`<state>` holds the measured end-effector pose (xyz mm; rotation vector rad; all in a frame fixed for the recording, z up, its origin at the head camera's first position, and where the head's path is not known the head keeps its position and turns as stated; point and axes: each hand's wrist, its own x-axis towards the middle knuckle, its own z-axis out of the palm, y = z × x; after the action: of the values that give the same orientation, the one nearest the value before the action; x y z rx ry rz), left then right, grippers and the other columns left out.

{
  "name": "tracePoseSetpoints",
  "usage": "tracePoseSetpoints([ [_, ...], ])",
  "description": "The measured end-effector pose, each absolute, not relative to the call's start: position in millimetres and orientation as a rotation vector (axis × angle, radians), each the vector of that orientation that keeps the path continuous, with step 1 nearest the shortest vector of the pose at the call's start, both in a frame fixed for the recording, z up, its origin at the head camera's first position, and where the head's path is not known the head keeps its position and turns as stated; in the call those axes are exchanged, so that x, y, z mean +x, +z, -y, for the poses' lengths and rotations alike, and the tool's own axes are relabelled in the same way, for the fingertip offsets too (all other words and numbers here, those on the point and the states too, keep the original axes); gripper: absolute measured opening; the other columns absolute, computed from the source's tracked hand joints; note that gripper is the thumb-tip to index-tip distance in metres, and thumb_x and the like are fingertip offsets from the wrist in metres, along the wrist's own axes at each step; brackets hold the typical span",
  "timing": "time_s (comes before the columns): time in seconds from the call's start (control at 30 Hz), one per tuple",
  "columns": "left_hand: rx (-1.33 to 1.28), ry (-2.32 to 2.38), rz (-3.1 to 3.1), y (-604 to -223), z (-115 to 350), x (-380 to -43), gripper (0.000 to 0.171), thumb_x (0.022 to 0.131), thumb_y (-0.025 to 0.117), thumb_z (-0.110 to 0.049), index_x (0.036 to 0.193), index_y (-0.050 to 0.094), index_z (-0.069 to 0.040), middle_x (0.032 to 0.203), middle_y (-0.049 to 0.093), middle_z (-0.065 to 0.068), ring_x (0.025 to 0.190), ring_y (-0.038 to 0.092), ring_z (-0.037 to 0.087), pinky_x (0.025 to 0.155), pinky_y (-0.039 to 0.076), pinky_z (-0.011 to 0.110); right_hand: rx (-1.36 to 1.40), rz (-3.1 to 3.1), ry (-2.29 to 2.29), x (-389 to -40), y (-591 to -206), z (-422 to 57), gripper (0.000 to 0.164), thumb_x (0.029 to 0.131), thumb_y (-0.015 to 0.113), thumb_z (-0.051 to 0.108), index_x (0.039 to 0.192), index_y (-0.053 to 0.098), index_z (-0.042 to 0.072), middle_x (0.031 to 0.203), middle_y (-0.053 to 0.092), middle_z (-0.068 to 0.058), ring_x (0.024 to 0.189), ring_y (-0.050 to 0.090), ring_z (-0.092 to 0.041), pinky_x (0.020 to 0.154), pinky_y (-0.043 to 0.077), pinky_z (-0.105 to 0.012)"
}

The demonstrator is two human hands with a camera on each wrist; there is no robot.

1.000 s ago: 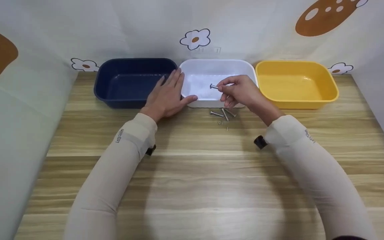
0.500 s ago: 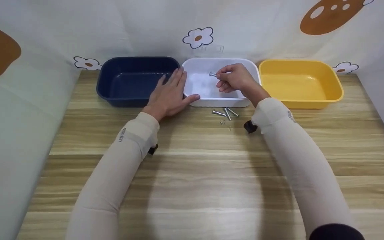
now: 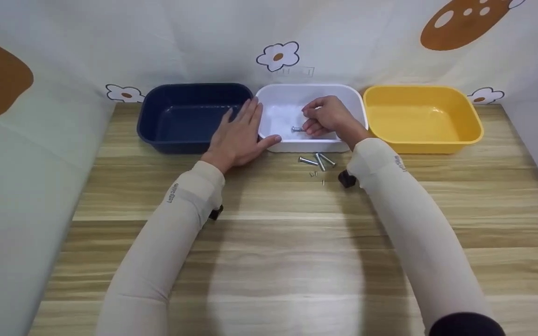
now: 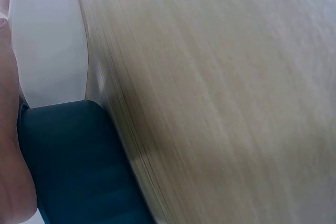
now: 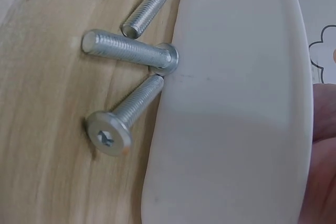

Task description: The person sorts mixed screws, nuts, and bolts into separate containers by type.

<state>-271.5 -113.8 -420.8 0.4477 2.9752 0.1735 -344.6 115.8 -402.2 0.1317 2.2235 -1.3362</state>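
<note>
white bin (image 3: 310, 147), upper centre of the head view — a silvery bolt (image 3: 296, 129) is seen inside, beside the bent fingers of the right hand (image 3: 327, 116); whether it is gripped cannot be told. the left hand (image 3: 235, 140), fingers straight, is laid over the adjoining rims of white bin and navy bin (image 3: 175, 147). three more bolts (image 3: 307, 161) are seen below — on the table (image 3: 278, 205).

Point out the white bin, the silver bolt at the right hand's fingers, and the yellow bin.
White bin (image 3: 308, 146), head view: front wall.
Silver bolt (image 3: 298, 129), head view: shank.
Yellow bin (image 3: 424, 148), head view: front wall.
</note>
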Motion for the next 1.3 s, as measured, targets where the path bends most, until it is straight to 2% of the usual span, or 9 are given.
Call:
tracePoseSetpoints([
  [0.47,0.439,0.182,-2.978,-421.6,114.6,-270.8,0.100,0.088,0.021,-0.080,0.157,0.000,-0.011,0.164,-0.008,0.003,0.151,-0.006,0.019,0.121,0.001,0.051,0.093,-2.227,-1.333,-342.0,-397.8,-114.5,0.029,0.100,0.055,0.021,0.124,0.061,0.006,0.076,0.069,-0.005,0.056,0.067,-0.013,0.059,0.058,-0.026],
  [0.73,0.469,0.145,-3.000,-419.9,114.1,-271.6,0.100,0.088,0.019,-0.080,0.157,0.003,-0.009,0.164,-0.004,0.005,0.151,-0.003,0.019,0.121,0.006,0.052,0.064,-2.223,-1.356,-340.4,-393.2,-114.1,0.028,0.101,0.054,0.021,0.123,0.062,0.006,0.074,0.068,-0.005,0.054,0.065,-0.012,0.056,0.057,-0.026],
  [1.17,0.440,0.178,-2.977,-419.8,113.7,-271.3,0.099,0.089,0.022,-0.079,0.157,0.001,-0.011,0.164,-0.007,0.003,0.151,-0.006,0.019,0.121,0.002,0.052,0.007,-2.230,-1.384,-330.1,-379.5,-117.5,0.033,0.100,0.055,0.027,0.126,0.061,0.008,0.083,0.070,-0.008,0.058,0.067,-0.014,0.065,0.059,-0.029],
  [1.3,0.444,0.195,-2.976,-420.2,114.7,-270.7,0.099,0.089,0.023,-0.079,0.157,0.001,-0.011,0.164,-0.007,0.004,0.151,-0.006,0.020,0.120,0.002,0.052,-0.013,-2.220,-1.403,-325.4,-372.1,-116.3,0.033,0.100,0.055,0.027,0.127,0.061,0.007,0.082,0.070,-0.008,0.057,0.066,-0.014,0.062,0.058,-0.027],
])
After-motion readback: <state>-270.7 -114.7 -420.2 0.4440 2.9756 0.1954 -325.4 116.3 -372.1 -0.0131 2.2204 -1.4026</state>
